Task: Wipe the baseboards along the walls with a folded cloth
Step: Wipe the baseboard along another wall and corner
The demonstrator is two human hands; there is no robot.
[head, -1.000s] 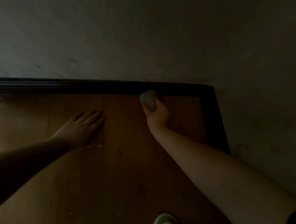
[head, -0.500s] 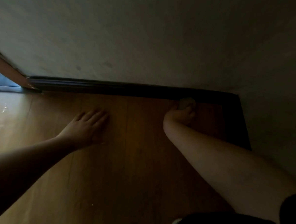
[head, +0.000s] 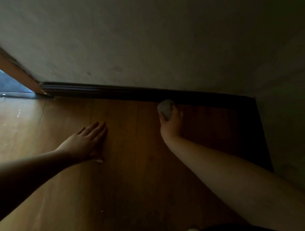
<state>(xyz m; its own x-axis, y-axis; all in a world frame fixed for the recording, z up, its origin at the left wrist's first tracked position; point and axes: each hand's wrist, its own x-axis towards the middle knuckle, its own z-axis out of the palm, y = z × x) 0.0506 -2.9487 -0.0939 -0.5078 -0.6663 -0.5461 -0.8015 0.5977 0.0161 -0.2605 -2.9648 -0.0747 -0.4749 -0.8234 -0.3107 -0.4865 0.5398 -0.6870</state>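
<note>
Wiping a dark baseboard with a folded cloth — dim corner of the room.
Right hand fingers curled round the cloth, pressed against the board's lower edge for contact; left hand flat on the wooden floor, fingers straight and close together — probably bracing the lean.

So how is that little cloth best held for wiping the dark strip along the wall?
As the right hand grips it now: fingers curled round the rear of the bunched cloth, coming from the floor side, so the pale front end stays free against the baseboard. It is a small, rounded wad, so a wrap suits it better than a pinch, I'd judge.
</note>
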